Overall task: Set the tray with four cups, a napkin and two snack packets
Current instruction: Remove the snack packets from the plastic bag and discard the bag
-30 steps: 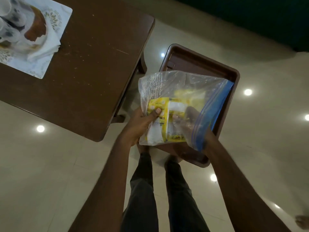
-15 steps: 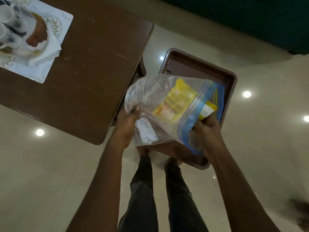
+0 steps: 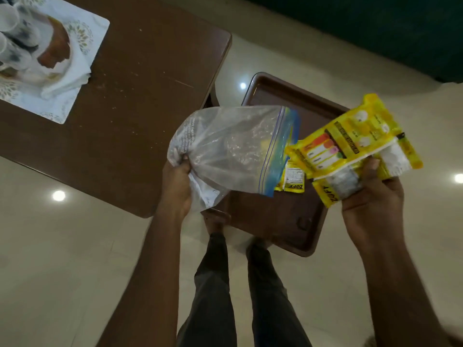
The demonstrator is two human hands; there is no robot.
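Snack packets [image 3: 350,144]: now out of the bag [image 3: 225,146], grasped by right hand [image 3: 370,196] above the tray [image 3: 273,95]. Left hand [image 3: 176,184] clutches bag over tray. Cups [image 3: 13,28], napkin [image 3: 67,81]: well left of tray, not yet loaded.

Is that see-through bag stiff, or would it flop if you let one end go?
Probably floppy: the clear zip bag crumples and bunches where the left hand grips its bottom. Likely light too: it looks almost empty, and one hand holds it up. Its glossy plastic may be slippery.
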